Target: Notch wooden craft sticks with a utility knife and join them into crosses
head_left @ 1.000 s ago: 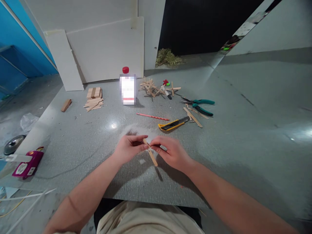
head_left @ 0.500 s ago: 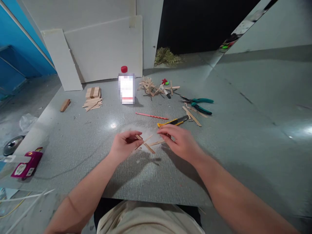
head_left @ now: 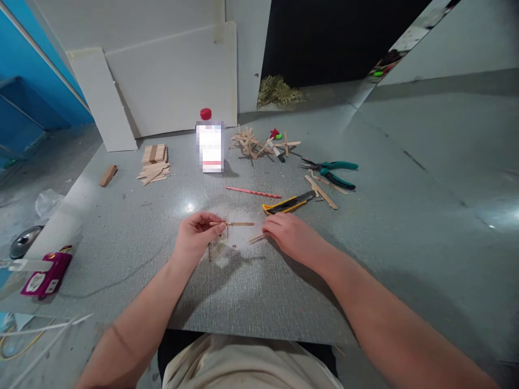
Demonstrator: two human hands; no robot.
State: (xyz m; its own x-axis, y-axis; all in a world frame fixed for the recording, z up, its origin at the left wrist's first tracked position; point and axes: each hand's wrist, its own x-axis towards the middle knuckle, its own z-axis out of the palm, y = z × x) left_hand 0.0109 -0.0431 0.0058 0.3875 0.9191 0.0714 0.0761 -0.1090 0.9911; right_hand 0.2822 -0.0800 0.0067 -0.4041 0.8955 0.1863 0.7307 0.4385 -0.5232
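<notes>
My left hand pinches a cross of thin wooden sticks by its left end. One stick of the cross points right, and another crosses it near my fingertips. My right hand is closed on a thin wooden stick, whose left end sticks out from under the fingers. Just behind my right hand lies a yellow and black utility knife. A red pencil rests farther back on the grey table.
A bottle with a red cap stands at the back. Stacked sticks and a wooden block lie left. Behind are joined sticks; green-handled pliers and loose sticks lie right. A magenta box sits at the left edge.
My left hand has moved slightly left and turned the cross, so its long stick lies nearly level. My right hand has come down onto a stick, its fingers closed.
</notes>
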